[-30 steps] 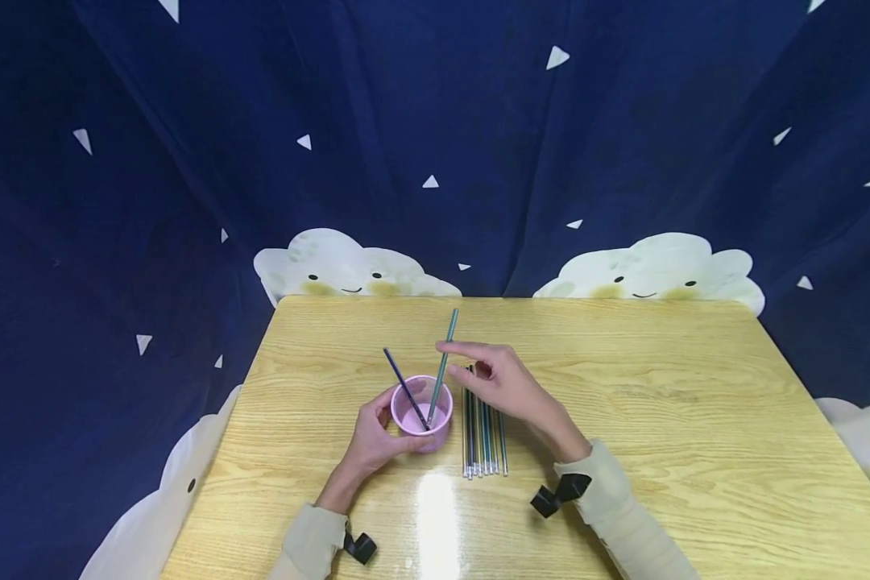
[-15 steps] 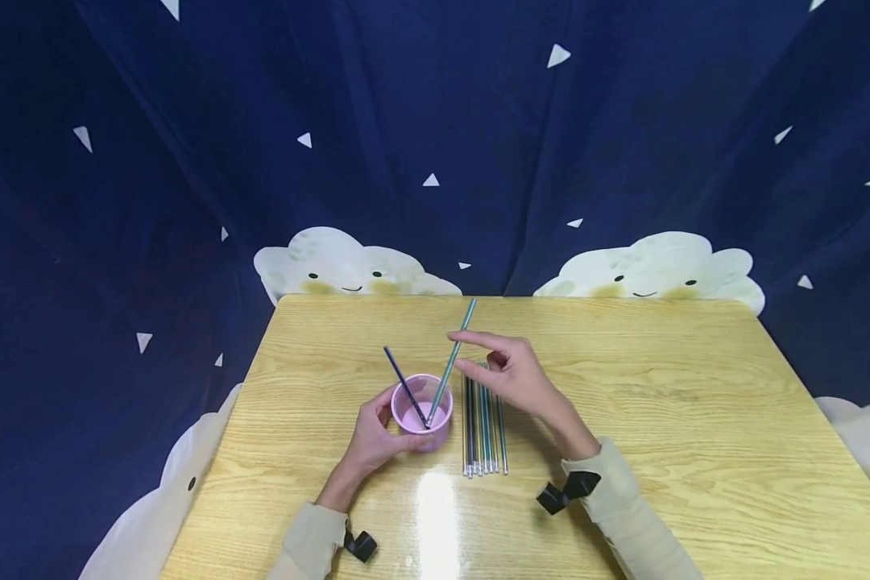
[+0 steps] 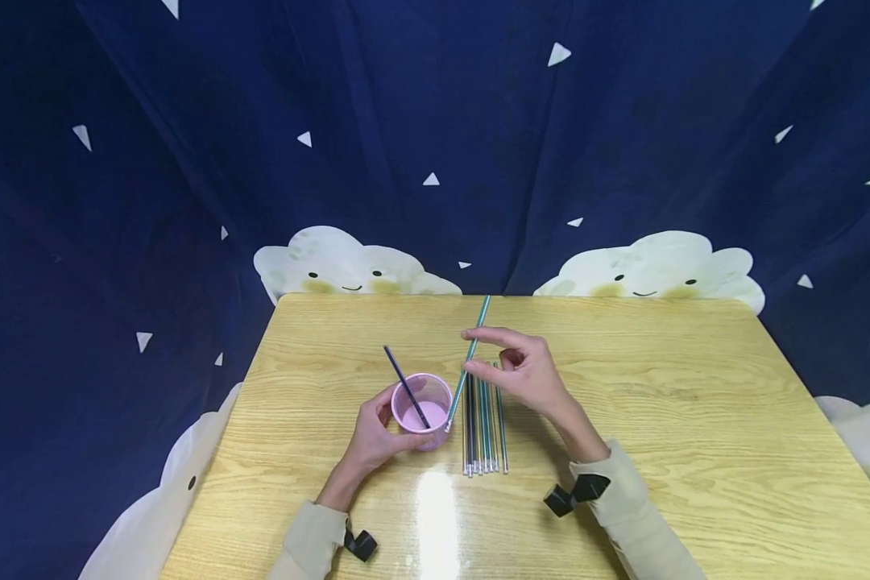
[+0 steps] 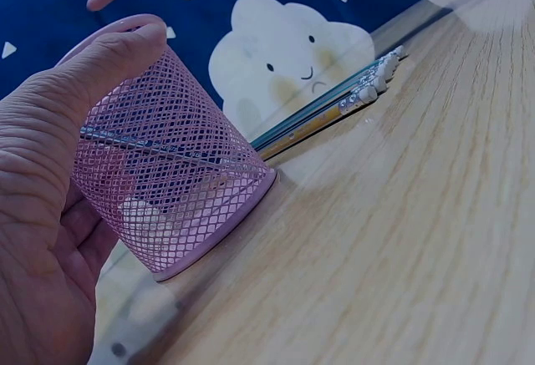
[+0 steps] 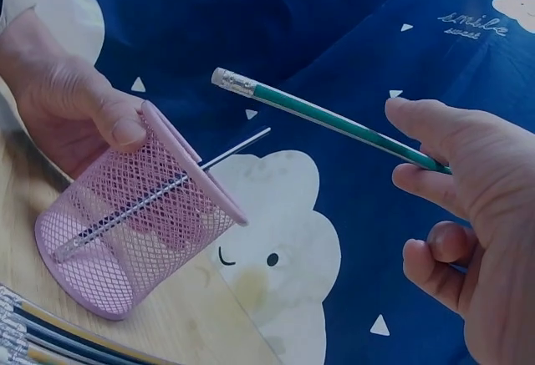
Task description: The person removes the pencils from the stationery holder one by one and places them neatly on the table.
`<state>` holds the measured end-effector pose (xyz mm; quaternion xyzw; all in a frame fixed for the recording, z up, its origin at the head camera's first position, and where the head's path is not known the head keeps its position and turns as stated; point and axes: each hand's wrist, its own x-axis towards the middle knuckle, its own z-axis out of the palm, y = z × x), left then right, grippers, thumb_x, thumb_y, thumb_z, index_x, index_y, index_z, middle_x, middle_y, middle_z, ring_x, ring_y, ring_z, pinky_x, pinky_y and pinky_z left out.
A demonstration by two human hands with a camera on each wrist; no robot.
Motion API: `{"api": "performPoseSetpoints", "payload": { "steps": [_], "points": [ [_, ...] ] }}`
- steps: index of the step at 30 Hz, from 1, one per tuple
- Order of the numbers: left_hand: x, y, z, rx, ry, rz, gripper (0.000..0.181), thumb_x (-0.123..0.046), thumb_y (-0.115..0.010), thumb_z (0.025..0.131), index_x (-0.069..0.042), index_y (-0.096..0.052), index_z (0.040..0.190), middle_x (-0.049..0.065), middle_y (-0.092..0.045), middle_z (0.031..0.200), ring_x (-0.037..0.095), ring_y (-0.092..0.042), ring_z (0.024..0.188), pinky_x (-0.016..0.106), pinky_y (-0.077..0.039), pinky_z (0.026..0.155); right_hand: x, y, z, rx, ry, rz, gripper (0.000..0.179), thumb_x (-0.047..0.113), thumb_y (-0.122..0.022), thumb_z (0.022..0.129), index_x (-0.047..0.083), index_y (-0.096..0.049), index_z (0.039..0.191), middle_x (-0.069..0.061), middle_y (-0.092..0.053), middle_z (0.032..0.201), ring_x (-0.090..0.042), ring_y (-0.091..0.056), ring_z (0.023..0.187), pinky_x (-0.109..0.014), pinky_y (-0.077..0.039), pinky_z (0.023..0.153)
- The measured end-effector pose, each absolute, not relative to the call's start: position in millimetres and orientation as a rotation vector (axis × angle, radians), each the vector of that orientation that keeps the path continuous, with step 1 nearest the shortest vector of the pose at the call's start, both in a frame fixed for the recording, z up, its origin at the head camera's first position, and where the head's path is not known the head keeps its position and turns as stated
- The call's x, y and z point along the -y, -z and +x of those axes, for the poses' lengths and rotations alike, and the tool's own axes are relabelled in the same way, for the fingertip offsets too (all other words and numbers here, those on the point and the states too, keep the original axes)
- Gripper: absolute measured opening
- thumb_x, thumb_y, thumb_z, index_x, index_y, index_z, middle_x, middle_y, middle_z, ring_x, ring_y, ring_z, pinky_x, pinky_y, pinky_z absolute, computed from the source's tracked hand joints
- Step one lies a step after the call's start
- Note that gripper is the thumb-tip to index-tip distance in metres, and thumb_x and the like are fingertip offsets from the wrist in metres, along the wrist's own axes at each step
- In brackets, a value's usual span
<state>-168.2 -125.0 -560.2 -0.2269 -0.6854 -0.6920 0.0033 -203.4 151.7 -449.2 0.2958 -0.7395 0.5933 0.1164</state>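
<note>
A pink mesh pen cup stands on the table, and my left hand grips its side with the thumb at the rim. One dark blue pencil leans inside the cup. My right hand pinches a green pencil between thumb and forefinger, its white eraser end pointing down toward the cup. In the right wrist view that eraser end is apart from the rim, outside the opening. The other fingers of the right hand are curled inward.
Several pencils lie side by side on the wooden table, right of the cup, eraser ends toward me. A dark blue curtain with white clouds and triangles hangs behind the table.
My right hand has moved right and slightly away from me, carrying the green pencil. Its eraser end has come out of the cup. The left hand and cup have stayed put.
</note>
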Motion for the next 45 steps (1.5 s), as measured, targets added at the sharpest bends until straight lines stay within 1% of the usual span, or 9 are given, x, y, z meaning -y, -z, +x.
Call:
{"api": "performPoseSetpoints", "payload": {
  "steps": [6,11,14,17,22,30,35,38,45],
  "points": [
    [124.1,559.4,-168.5,2.163,2.176,-0.683,0.085,0.004,-0.096,0.065,0.002,-0.059,0.142,0.029,-0.062,0.140,0.052,-0.057,0.126,0.050,-0.047,0.113,-159.9,453.4,-199.9,2.170,-1.758,0.808,0.036,-0.003,-0.087,0.081,0.007,-0.078,0.114,-0.001,-0.078,0.101,-0.010,-0.029,0.042,-0.021,-0.020,0.036],
    [124.3,560.4,-168.3,2.151,2.180,-0.690,0.084,0.005,-0.095,0.065,0.004,-0.059,0.141,0.029,-0.062,0.139,0.051,-0.058,0.125,0.040,-0.049,0.113,-167.6,459.7,-197.7,2.208,-1.765,0.791,0.036,-0.001,-0.087,0.082,0.009,-0.078,0.115,-0.008,-0.076,0.094,-0.009,-0.028,0.041,-0.022,-0.020,0.035],
    [124.0,560.2,-168.3,2.137,2.192,-0.694,0.083,0.006,-0.094,0.066,0.005,-0.059,0.141,0.030,-0.062,0.139,0.051,-0.057,0.126,0.032,-0.048,0.113,-172.7,464.8,-196.5,2.251,-1.751,0.792,0.035,0.000,-0.086,0.084,0.008,-0.077,0.117,-0.008,-0.076,0.093,-0.007,-0.027,0.041,-0.021,-0.020,0.034],
    [123.9,559.0,-168.0,2.127,2.199,-0.701,0.083,0.006,-0.094,0.066,0.006,-0.058,0.141,0.031,-0.061,0.139,0.052,-0.056,0.127,0.028,-0.047,0.113,-177.9,470.2,-195.3,2.290,-1.746,0.782,0.035,0.000,-0.084,0.085,0.008,-0.077,0.119,-0.009,-0.078,0.104,-0.005,-0.028,0.042,-0.020,-0.021,0.034],
    [123.8,558.4,-167.9,2.126,2.217,-0.695,0.084,0.006,-0.094,0.065,0.008,-0.057,0.141,0.031,-0.061,0.140,0.053,-0.054,0.129,0.028,-0.046,0.114,-186.9,479.3,-191.9,2.376,-1.798,0.726,0.040,0.002,-0.084,0.086,0.010,-0.075,0.125,-0.018,-0.075,0.116,-0.003,-0.029,0.042,-0.020,-0.021,0.035],
    [124.7,558.5,-167.4,2.170,2.156,-0.695,0.085,0.003,-0.095,0.066,0.003,-0.058,0.142,0.030,-0.061,0.139,0.052,-0.057,0.125,0.044,-0.049,0.113,-209.9,501.1,-191.5,2.520,-1.843,0.672,0.054,0.006,-0.087,0.084,0.010,-0.069,0.135,-0.017,-0.072,0.129,-0.001,-0.029,0.041,-0.020,-0.024,0.033],
    [124.5,558.7,-168.1,2.131,2.198,-0.705,0.084,0.007,-0.093,0.065,0.005,-0.058,0.142,0.033,-0.060,0.139,0.055,-0.054,0.128,0.035,-0.047,0.115,-220.1,512.9,-191.0,2.599,-1.873,0.592,0.059,0.006,-0.088,0.083,0.013,-0.068,0.138,-0.014,-0.069,0.136,-0.001,-0.030,0.041,-0.017,-0.028,0.035],
    [124.3,558.1,-168.0,2.103,2.229,-0.708,0.084,0.009,-0.093,0.065,0.007,-0.057,0.141,0.034,-0.059,0.139,0.056,-0.052,0.129,0.029,-0.045,0.115,-223.2,519.5,-190.3,2.649,-1.890,0.558,0.062,0.006,-0.089,0.081,0.010,-0.067,0.139,-0.015,-0.069,0.136,-0.003,-0.031,0.041,-0.017,-0.028,0.035],
    [123.9,557.2,-168.0,2.089,2.243,-0.708,0.084,0.011,-0.092,0.064,0.008,-0.057,0.141,0.036,-0.058,0.139,0.057,-0.052,0.129,0.027,-0.045,0.115,-225.6,532.5,-190.3,2.735,-1.811,0.572,0.064,0.008,-0.089,0.082,0.004,-0.064,0.140,-0.016,-0.071,0.132,-0.003,-0.033,0.044,-0.016,-0.030,0.038]
  ]
}}
